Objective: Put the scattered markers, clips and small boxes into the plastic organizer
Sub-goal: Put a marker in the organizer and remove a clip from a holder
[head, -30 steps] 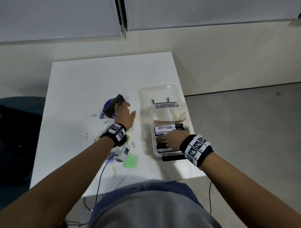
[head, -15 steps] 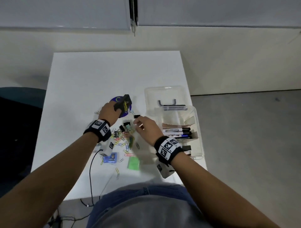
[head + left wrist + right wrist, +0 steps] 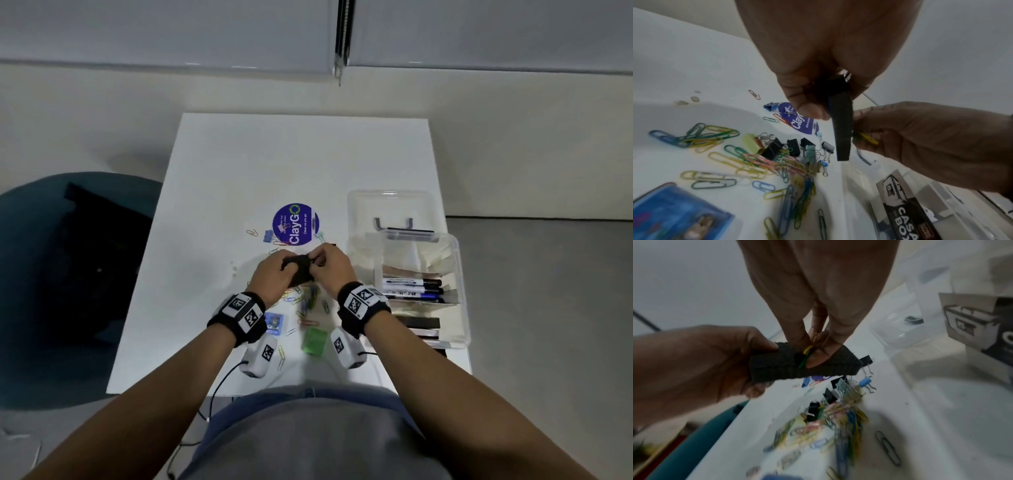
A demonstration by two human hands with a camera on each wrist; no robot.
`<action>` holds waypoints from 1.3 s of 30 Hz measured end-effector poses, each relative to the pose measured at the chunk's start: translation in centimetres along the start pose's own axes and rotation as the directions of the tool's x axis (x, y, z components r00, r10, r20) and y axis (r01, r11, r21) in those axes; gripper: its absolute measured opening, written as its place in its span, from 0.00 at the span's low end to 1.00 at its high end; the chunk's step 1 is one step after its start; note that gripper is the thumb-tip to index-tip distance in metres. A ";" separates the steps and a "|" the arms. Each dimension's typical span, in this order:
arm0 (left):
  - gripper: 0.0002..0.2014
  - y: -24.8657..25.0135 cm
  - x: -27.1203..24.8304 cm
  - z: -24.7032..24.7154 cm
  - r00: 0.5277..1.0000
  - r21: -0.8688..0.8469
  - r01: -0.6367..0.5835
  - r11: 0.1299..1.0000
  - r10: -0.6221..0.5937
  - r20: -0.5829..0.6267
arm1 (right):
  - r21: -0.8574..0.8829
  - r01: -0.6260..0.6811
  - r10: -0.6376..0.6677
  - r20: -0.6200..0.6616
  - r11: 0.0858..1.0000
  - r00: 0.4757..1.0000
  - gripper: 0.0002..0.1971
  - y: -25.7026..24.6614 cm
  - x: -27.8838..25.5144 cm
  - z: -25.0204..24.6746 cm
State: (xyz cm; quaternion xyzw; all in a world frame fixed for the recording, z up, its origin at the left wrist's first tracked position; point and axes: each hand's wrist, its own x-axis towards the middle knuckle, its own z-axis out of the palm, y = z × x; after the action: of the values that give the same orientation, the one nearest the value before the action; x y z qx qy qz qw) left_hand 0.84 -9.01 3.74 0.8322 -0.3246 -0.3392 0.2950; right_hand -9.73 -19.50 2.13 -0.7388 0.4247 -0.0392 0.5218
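Note:
My left hand (image 3: 272,275) grips a black felt-faced block (image 3: 300,272) above the table, thumb on one side and fingers on the other (image 3: 841,129). My right hand (image 3: 330,263) pinches a yellow and green paper clip (image 3: 806,354) that sits against the block's face (image 3: 777,365). Under both hands lies a pile of coloured paper clips and binder clips (image 3: 308,298) (image 3: 777,159). The clear plastic organizer (image 3: 460,274) stands at the right with markers (image 3: 411,287) inside. A small blue box (image 3: 274,323) and a green box (image 3: 313,339) lie near my wrists.
The organizer's lid (image 3: 387,209) lies open behind it. A round purple ClayGo sticker (image 3: 296,224) is on the table, with a few stray clips beside it. A black-and-white printed box (image 3: 900,203) lies by the organizer's near end. A teal chair (image 3: 51,274) stands left of the table.
My right hand left the organizer, crossed over the clip pile and now pinches clips on the block. My left hand brought the block back from the sticker to above the pile.

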 end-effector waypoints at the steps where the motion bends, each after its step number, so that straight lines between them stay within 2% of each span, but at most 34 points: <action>1: 0.12 -0.2 -0.1 -0.1 1.000 0.003 0.002 1.000 -0.002 -0.012 | -0.054 0.018 -0.017 0.024 0.998 1.000 0.11 0.1 -0.3 0.2; 6: 0.14 -0.9 -0.2 -1.1 0.999 0.012 -0.006 1.000 0.006 -0.048 | -0.325 0.119 -0.063 0.178 0.938 0.982 0.14 2.4 -2.0 1.3; 8: 0.14 -0.9 -0.2 -1.4 0.998 0.031 -0.014 0.999 0.016 -0.055 | -0.363 0.085 -0.027 0.161 0.928 0.987 0.16 2.9 -2.2 1.2; 10: 0.14 -0.9 -0.3 -1.6 0.998 0.056 -0.011 0.998 0.014 -0.058 | -0.363 0.068 -0.042 0.078 0.929 0.996 0.15 2.7 -2.4 1.2; 12: 0.14 -0.8 -0.5 -1.5 0.998 0.014 0.020 1.000 -0.020 -0.055 | -0.356 0.135 -0.141 0.011 0.925 0.990 0.22 2.4 -2.6 1.2; 14: 0.11 -0.4 -0.7 -1.2 0.998 -0.079 0.039 0.996 -0.043 -0.047 | -0.444 0.285 -0.281 0.076 0.850 0.957 0.32 1.8 -2.9 1.1; 15: 0.08 0.0 -0.8 -1.0 0.998 -0.118 0.031 0.992 -0.037 -0.050 | -0.492 0.353 -0.339 0.121 0.796 0.933 0.34 1.4 -3.1 0.9; 16: 0.06 0.5 -0.8 -0.9 0.998 -0.168 0.021 0.986 -0.031 -0.055 | -0.513 0.384 -0.370 0.134 0.768 0.919 0.32 0.9 -3.3 0.5; 18: 0.10 1.7 -1.0 -0.8 0.998 -0.342 0.014 0.939 -0.032 -0.048 | -0.513 0.380 -0.402 0.073 0.770 0.913 0.24 0.0 -3.8 -0.9; 20: 0.19 2.8 -0.9 -0.6 0.998 -0.500 0.037 0.865 -0.057 -0.024 | -0.461 0.343 -0.374 0.026 0.818 0.927 0.17 -0.8 -4.9 -3.1; 22: 0.24 3.6 -0.5 0.1 0.997 -0.539 0.071 0.839 -0.083 0.002 | -0.383 0.320 -0.340 0.016 0.867 0.940 0.12 -1.1 -6.3 -6.0; 24: 0.21 3.9 0.0 1.5 0.996 -0.497 0.085 0.863 -0.079 0.032 | -0.320 0.328 -0.348 -0.005 0.889 0.937 0.10 -0.8 -7.9 -9.2; 27: 0.09 4.2 -0.2 4.7 0.990 -0.306 0.041 0.951 0.001 0.139 | -0.369 0.399 -0.441 -0.036 0.839 0.897 0.11 0.5 -10.3 -13.7; 30: 0.12 5.5 -1.0 7.9 0.948 -0.240 0.031 0.970 0.047 0.314 | -0.379 0.411 -0.458 -0.041 0.829 0.888 0.17 2.2 -13.3 -16.9; 33: 0.14 7.0 -1.3 10.1 0.916 -0.218 0.036 0.975 0.055 0.397 | -0.445 0.342 -0.393 -0.023 0.828 0.919 0.16 4.7 -15.5 -17.5; 35: 0.16 7.5 -1.2 11.1 0.912 -0.172 0.004 0.985 0.067 0.406 | -0.565 0.275 -0.341 -0.012 0.778 0.940 0.14 6.7 -15.6 -16.6; 39: 0.15 7.6 -0.8 12.0 0.903 -0.192 0.024 0.981 0.062 0.426 | -0.781 0.195 -0.285 0.023 0.593 0.958 0.17 9.9 -14.0 -14.9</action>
State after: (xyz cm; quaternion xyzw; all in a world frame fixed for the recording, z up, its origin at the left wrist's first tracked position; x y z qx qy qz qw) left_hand -11.24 -16.38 2.33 0.7012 -0.3553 -0.5412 0.2986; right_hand -31.93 -22.10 6.34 -0.9381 0.3228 0.0392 0.1195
